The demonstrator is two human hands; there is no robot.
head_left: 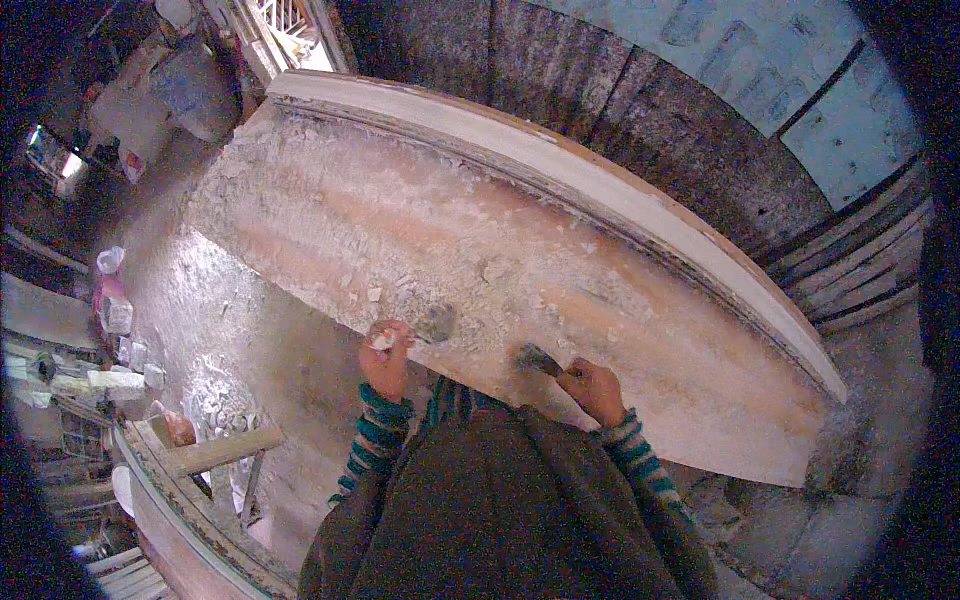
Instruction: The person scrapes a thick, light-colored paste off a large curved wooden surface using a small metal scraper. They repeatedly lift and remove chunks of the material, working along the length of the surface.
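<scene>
A long pale wooden worktable (pixel 690 375) stretches across in front of me, strewn with whitish crumbs and flakes (pixel 470 270). My right hand (pixel 594 388) is closed around a dark flat-bladed scraper (pixel 538 358), whose blade end rests on or just above the table near its front edge. At the same edge, further left, my left hand (pixel 390 355) has its fingers curled around something small and whitish, too blurred to name. Beside its fingertips lies a dark grey rounded patch (pixel 436 323); I cannot tell whether it is a lump or a blade.
A raised pale ledge (pixel 560 145) runs along the table's far side, before a dark wall (pixel 540 75). On the left are pale blocks (pixel 115 380), a wooden bar on legs (pixel 225 450) and another curved table edge (pixel 165 500). A doorway or window (pixel 290 30) shines at the back.
</scene>
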